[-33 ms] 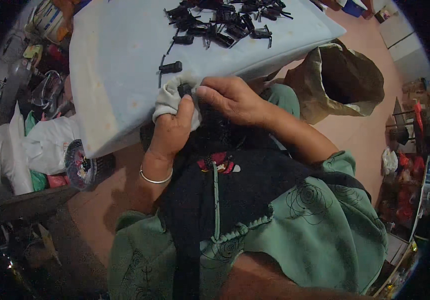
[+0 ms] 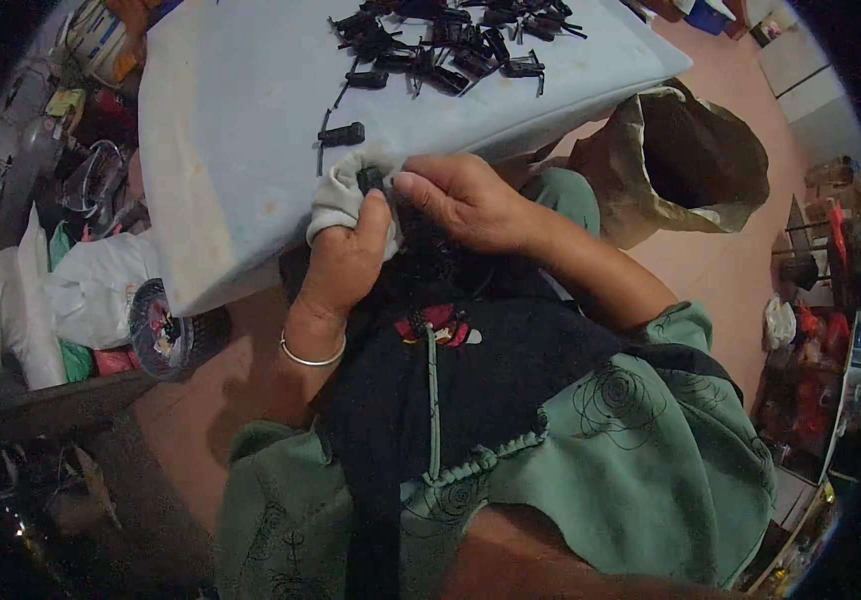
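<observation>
Head view, read from my remote post. Where does the black piece (image 2: 369,180) sit, going by the table (image 2: 220,170)?

— At the table's near edge, in the left hand (image 2: 345,262). Thumb pressed over it, pale cloth (image 2: 333,205) bunched around. I read the grip as clamped on both; the fingers underneath are hidden from me.

— Right hand (image 2: 472,205)?

— Also by the table's near edge, just right of the piece. Thumb and forefinger drawn close together. I can't tell whether they meet, touch the piece or pin something small.

— Long axis?

— Roughly toward the table's far side, slightly tilted, as far as I can judge; the thumb covers the lower end. Right fingertips lie off its flank, not its end. Left hand is nearer, being on it.

— Materials, for my notes?

— Piece: dark, blocky, probably hard plastic. Cloth: soft, off-white, thickly folded. Table cover: pale, smooth-looking, faintly blotched. Single black part (image 2: 342,134) on the table near that same edge: boxy body, thin stem. Toward the table's far side, a tangled heap (image 2: 447,35) of similar parts. Right of the table, a brown sack (image 2: 610,175), creased, mouth gaping.
</observation>
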Motion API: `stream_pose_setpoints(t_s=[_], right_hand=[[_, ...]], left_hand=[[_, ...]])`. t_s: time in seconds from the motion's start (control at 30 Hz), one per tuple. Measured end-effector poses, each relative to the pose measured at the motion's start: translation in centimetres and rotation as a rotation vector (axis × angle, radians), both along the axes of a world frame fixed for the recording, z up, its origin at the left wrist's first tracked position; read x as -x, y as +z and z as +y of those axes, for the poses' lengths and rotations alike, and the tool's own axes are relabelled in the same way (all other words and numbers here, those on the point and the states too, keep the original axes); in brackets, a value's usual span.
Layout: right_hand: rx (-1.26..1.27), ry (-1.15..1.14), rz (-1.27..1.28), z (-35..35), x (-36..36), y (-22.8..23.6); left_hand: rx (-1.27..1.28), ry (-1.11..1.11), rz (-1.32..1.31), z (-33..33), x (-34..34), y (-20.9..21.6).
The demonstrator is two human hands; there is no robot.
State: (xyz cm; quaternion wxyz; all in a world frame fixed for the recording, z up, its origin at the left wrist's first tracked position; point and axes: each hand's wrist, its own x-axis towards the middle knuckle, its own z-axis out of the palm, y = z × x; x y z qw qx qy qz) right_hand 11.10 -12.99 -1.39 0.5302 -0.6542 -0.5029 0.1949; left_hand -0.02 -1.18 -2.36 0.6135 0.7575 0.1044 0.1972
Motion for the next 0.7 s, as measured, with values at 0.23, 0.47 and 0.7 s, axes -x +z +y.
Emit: stream_pose_setpoints(t_s=[0.23,0.47,0.7], right_hand=[[0.024,-0.026,0.009,1.3,0.3,-2.4],[0.186,0.049,-0.061,1.0,-0.8,-0.8],[0.143,-0.286,-0.613,6.0,-4.0,-1.9]], left_hand=[[-0.48,0.071,-0.1,-0.4,-0.6,-1.4],[-0.656,0.028,-0.026,0.3,0.4,-0.7],[-0.557,0.078,-0.062,1.3,0.5,-1.8]])
